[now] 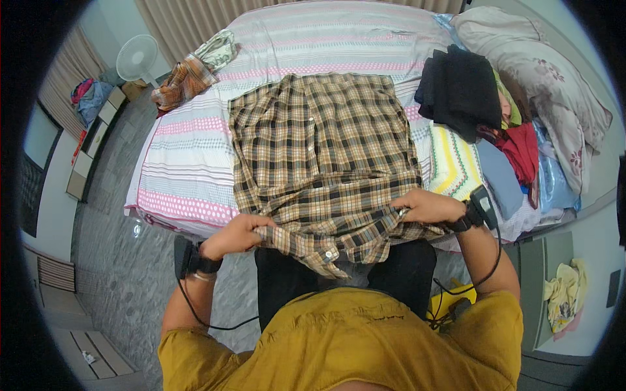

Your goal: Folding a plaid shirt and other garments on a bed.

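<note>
A brown, black and cream plaid button-up shirt (342,141) lies spread on the bed (181,171), its collar end towards me and hanging over the bed's near edge. My left hand (239,236) pinches the shirt at the left of the collar area. My right hand (425,206) grips the plaid cloth on the other side, near a small button. Some folds run across the shirt just above both hands. White buttons show along its middle. Both wrists wear black straps with cabled devices.
Folded black clothes (462,88), a yellow-and-white striped cloth (452,161) and a red garment (521,151) lie at the bed's right, beside a floral pillow (562,93). An orange plaid garment (183,80) lies crumpled at the far left corner. A white fan (137,57) stands beyond.
</note>
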`<state>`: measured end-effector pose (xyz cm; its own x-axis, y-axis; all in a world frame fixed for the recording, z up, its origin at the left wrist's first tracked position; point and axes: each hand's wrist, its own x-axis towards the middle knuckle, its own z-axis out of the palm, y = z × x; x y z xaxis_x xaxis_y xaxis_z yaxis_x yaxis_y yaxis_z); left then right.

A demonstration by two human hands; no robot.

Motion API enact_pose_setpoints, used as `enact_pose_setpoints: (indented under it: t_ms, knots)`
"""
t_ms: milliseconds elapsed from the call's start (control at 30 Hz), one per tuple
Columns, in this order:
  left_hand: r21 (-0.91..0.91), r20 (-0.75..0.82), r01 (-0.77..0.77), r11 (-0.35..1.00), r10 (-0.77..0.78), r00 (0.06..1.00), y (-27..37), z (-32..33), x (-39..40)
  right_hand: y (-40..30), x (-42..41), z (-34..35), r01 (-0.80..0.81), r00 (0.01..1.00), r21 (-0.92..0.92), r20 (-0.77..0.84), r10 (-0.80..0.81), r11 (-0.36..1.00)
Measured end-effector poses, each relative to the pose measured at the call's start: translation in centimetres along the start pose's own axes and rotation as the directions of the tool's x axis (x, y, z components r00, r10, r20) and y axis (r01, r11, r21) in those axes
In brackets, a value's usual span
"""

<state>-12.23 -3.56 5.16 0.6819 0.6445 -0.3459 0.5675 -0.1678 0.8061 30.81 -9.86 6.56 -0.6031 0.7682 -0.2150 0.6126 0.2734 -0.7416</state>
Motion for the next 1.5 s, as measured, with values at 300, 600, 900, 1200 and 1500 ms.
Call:
enact_pose_setpoints:
  t_ms: [300,600,900,1200,1500]
  knots:
    - [-0.096,-0.234,-0.012,0.995,-0.011,0.972,-3.1,-3.4,6.3,5.0,4.3,-2.5,-0.084,0.991,0.123,-0.090,0.095,0.989]
    - [-0.164,-0.316,0.045,0.985,-0.096,0.944,-4.4,-3.4,7.6,3.2,5.7,-2.4,-0.235,0.958,-0.257,-0.224,0.179,0.937]
    - [0.687,-0.362,-0.176,0.705,0.542,0.758,0.2,-0.3,5.7,3.2,5.2,0.3,-0.239,0.910,-0.500,-0.415,0.012,0.832]
    - [0.592,-0.375,-0.320,0.740,0.604,0.704,-1.7,2.2,6.2,1.2,4.5,3.9,-0.430,0.767,-0.575,-0.639,-0.054,0.696]
    - [0.054,-0.714,-0.296,0.954,0.244,0.656,-6.1,-0.2,11.8,3.9,6.5,3.4,-0.349,0.602,-0.334,-0.796,-0.063,0.875]
